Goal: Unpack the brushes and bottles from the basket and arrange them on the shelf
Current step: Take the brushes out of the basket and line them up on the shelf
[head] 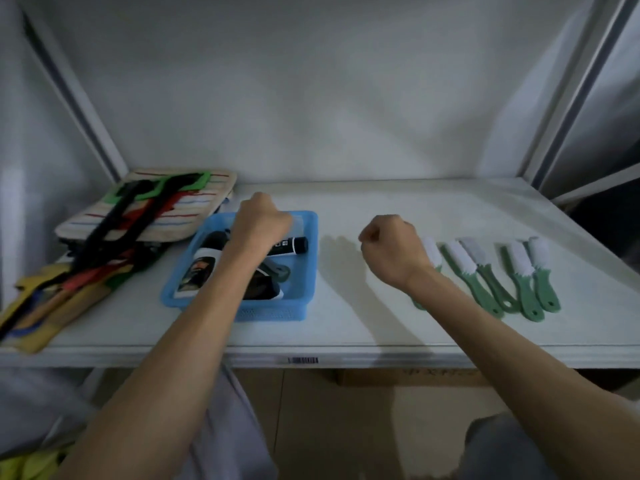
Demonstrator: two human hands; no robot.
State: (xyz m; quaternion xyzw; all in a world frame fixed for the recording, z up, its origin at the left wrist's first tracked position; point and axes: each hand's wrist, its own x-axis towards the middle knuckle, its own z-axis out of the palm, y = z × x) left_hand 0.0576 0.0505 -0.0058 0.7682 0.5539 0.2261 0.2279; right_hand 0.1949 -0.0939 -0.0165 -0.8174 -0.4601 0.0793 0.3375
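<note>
A blue plastic basket (304, 271) stands on the white shelf (381, 327), left of centre. In it lie a white bottle with a dark label (202, 268), a black tube (294, 244), a dark pouch-like item (265, 289) and a grey-green brush handle (283, 271). My left hand (259, 220) reaches into the basket with its fingers curled down, just above the tube; what it grips is hidden. Several green-handled brushes with white bristles (485, 271) lie in a row on the right. My right hand (391, 251) is a fist over the leftmost brush (431, 252), which lies partly under my wrist.
A pile of striped cloth items with black, red and green straps (149, 209) fills the shelf's left end, with yellow pieces (34, 306) overhanging the front edge. A barcode label (303, 360) marks the shelf's front lip. A cardboard box (415, 377) sits below.
</note>
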